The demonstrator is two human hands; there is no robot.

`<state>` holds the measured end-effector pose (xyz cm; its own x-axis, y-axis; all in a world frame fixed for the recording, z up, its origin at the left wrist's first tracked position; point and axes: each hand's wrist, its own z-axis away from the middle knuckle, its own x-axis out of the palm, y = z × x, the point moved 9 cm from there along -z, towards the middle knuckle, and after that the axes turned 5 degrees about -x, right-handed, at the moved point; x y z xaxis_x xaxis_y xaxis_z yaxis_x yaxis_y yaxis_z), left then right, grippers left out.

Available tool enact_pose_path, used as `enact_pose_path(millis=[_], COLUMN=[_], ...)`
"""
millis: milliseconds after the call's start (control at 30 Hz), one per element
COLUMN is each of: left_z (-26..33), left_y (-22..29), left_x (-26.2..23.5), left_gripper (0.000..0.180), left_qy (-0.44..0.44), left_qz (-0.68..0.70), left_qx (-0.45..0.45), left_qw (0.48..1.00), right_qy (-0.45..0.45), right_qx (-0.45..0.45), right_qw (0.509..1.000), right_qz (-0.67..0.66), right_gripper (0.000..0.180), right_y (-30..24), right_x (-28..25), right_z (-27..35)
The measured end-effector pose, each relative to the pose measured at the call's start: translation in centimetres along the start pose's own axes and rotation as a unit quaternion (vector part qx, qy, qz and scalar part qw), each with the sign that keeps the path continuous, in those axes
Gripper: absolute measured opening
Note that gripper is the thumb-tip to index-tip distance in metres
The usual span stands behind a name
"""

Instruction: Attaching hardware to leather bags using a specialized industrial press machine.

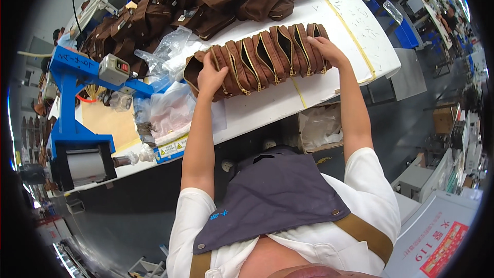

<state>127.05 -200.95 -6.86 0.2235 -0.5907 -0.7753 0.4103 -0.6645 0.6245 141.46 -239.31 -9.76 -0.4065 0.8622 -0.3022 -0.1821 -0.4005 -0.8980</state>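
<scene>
A row of several brown zip pouches point(261, 67) stands packed side by side on the white table, gold zippers facing up. Many are unzipped, so their dark insides show. At the left end, my left hand point(210, 78) grips the last pouches, thumb and fingers pressed on them. My right hand point(329, 51) holds the right end of the row, its fingers over the top of the end pouch and the thumb not clearly seen. The row is held between both hands.
A heap of dark brown pouches point(206, 0) lies at the back of the white table point(334, 25). Left stands a blue machine point(64, 92) with a switch box point(114, 69). Clear plastic bags point(172, 108) lie beside it. Below the table edge is a cardboard box point(320, 128).
</scene>
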Motion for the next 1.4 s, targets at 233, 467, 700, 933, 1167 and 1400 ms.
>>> enact_pose_path(millis=[233,467,700,933,1167,1400], left_z=[-1.2,1.9,13.8,25.1,37.5,50.7], left_y=[-0.8,0.8,3.9,-3.9,-19.6,-34.0], left_x=[3.6,6.3,-2.8,-11.3,-23.9,-33.5], left_gripper=[0.095,0.091,0.089,0.088,0.084,0.078], left_qy=[-0.074,-0.100,-0.163,-0.111,-0.046,0.080], left_qz=[0.044,0.197,0.155,0.129,0.131,0.151], left_qx=[-0.006,-0.029,-0.025,0.035,-0.081,-0.213], left_qw=[0.996,0.975,0.974,0.985,0.987,0.962], right_qy=[0.038,0.002,-0.091,-0.084,-0.242,-0.382], right_qx=[0.016,-0.034,-0.042,-0.070,-0.073,-0.084], right_qw=[0.961,0.993,0.995,0.993,0.966,0.920], right_qz=[0.273,0.112,0.003,-0.053,-0.048,0.008], right_gripper=[0.092,0.048,0.034,0.042,0.045,0.042], right_y=[-0.1,0.1,-0.3,-2.9,-6.0,-10.4], right_x=[2.5,3.0,4.4,14.8,35.5,56.3], right_z=[-2.5,-0.1,11.0,23.1,30.2,36.1])
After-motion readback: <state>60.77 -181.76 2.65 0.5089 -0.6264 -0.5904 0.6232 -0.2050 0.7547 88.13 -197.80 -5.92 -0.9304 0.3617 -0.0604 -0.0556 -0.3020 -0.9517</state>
